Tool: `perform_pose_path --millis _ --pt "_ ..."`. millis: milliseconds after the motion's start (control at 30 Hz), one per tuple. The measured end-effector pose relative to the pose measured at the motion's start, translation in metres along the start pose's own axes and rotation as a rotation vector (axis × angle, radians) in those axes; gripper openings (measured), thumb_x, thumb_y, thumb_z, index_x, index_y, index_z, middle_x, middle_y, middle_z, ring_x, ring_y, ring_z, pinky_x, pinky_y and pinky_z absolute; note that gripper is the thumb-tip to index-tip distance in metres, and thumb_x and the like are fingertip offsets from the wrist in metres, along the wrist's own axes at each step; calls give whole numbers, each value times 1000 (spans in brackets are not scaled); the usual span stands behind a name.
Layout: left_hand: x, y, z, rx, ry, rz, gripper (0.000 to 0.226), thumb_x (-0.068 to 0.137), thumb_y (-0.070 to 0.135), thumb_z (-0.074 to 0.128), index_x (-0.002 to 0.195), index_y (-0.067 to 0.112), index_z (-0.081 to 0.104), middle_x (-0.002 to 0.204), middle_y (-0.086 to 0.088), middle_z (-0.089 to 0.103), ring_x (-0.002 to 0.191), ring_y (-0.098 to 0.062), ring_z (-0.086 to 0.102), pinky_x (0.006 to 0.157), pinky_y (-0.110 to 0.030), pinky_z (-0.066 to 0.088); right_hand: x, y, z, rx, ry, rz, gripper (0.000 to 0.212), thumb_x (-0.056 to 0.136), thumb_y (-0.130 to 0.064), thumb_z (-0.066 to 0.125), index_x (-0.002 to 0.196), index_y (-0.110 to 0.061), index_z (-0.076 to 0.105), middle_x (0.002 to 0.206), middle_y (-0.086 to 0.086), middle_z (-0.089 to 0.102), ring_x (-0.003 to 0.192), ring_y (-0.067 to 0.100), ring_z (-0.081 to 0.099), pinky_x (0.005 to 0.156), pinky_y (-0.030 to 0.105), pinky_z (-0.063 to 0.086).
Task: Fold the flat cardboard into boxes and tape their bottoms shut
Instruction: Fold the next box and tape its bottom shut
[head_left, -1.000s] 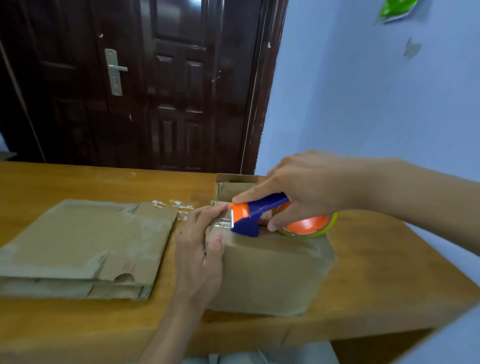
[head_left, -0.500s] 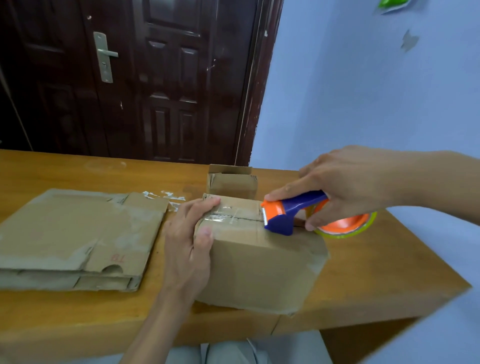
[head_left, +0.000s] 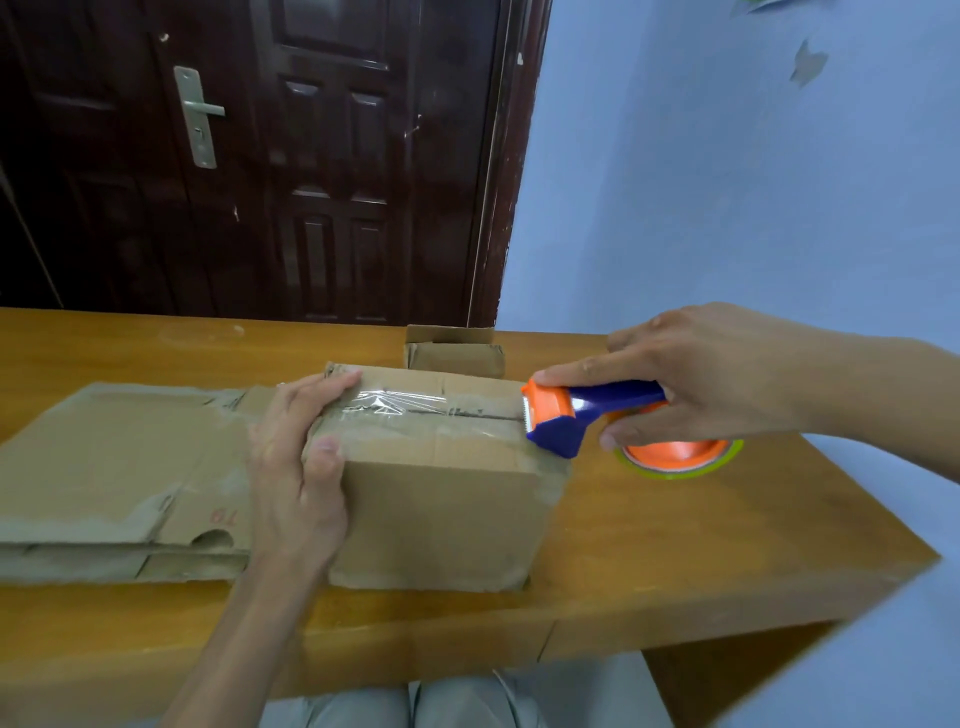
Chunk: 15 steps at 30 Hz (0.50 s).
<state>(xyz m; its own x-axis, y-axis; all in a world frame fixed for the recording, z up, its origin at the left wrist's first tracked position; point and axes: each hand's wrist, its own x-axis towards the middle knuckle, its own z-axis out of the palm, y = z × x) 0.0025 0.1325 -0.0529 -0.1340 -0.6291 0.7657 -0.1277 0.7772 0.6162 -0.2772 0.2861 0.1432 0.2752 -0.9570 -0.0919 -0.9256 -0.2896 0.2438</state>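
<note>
A folded cardboard box (head_left: 436, 514) stands bottom-up in the middle of the wooden table (head_left: 675, 551). A strip of clear tape (head_left: 405, 405) runs along its top seam. My left hand (head_left: 296, 467) holds the box's left end, fingers over the top edge and thumb on the near face. My right hand (head_left: 696, 374) grips the blue and orange tape dispenser (head_left: 576, 415), whose toothed head sits at the right end of the seam, at the box's right edge. The roll hangs beyond the box, over the table.
A stack of flat cardboard sheets (head_left: 119, 467) lies to the left, touching the box. A smaller open box (head_left: 454, 353) stands behind it near the table's far edge. A dark door (head_left: 260, 156) and a blue wall (head_left: 727, 182) are behind the table.
My right hand has drawn the dispenser rightward along the seam, from the box's left end to its right edge, laying tape. My left hand has stayed on the left end.
</note>
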Motion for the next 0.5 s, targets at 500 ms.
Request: perform_pose_path --millis 500 --pt "-10 -26 -1 -106 -127 -36 81 103 71 22 130 9 68 128 -4 67 122 -18 61 98 -23 44 26 22 27 47 67 -8 62 91 -77 41 143 -83 7 108 -25 53 91 2 46 83 29 47"
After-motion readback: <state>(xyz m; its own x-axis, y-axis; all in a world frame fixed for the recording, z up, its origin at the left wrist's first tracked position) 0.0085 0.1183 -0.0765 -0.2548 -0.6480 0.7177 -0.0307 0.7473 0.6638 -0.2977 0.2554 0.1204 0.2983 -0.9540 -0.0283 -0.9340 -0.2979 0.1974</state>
